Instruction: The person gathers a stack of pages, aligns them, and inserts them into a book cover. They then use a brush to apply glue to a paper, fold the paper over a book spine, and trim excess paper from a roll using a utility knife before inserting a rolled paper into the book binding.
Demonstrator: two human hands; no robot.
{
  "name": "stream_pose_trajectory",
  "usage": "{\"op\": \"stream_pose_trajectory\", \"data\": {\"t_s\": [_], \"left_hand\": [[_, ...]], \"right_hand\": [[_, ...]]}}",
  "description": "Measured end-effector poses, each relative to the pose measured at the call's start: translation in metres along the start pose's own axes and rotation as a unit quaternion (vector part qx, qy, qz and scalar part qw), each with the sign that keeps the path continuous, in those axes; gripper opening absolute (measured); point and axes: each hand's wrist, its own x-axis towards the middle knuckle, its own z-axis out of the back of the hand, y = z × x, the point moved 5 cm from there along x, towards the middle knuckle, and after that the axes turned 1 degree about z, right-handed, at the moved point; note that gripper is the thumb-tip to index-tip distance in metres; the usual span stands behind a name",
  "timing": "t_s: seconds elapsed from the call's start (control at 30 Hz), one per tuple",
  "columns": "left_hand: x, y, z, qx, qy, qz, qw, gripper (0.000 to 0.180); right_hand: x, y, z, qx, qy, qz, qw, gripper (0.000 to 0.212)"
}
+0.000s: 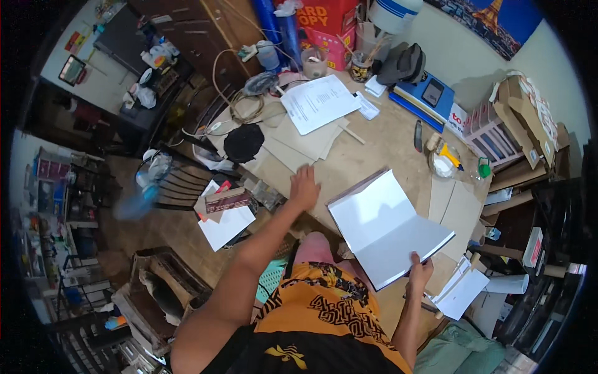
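Note:
An opened hardcover book (pixel 386 215) with blank white inner pages lies at the table's near edge, close to my body. My right hand (pixel 420 272) pinches its lower right corner, thumb on top, and that side looks slightly raised. To the left of the book my left hand (pixel 304 187) rests over the table edge, fingers stretched out and holding nothing. Grey-brown cardboard sheets (pixel 299 143) lie just beyond the left hand. Farther back is a stack of printed white paper (pixel 321 103).
A bowl (pixel 443 163) with a yellow-handled spreader stands right of a utility knife (pixel 418 135). At the back are blue folders (pixel 423 100) under a phone (pixel 433 91), a grey pouch (pixel 403 63) and a jar (pixel 361 67). A chair (pixel 180 187) with papers stands left.

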Motion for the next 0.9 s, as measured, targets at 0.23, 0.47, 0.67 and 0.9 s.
{"op": "stream_pose_trajectory", "data": {"t_s": [0.23, 0.47, 0.67, 0.9], "left_hand": [[0.158, 0.025, -0.002, 0.130, 0.000, -0.054, 0.990, 0.055], [0.212, 0.048, -0.040, 0.261, 0.073, -0.133, 0.953, 0.030], [0.204, 0.053, -0.034, 0.211, 0.107, -0.210, 0.949, 0.021], [0.212, 0.054, -0.017, 0.194, 0.182, -0.172, 0.948, 0.021]], "right_hand": [[-0.020, -0.002, -0.014, -0.056, -0.023, -0.039, 0.997, 0.026], [-0.018, -0.006, -0.023, -0.112, -0.082, -0.045, 0.989, 0.029], [-0.013, -0.012, -0.029, -0.035, -0.029, -0.138, 0.989, 0.032], [-0.064, -0.014, -0.018, 0.067, -0.125, -0.159, 0.977, 0.043]]}}
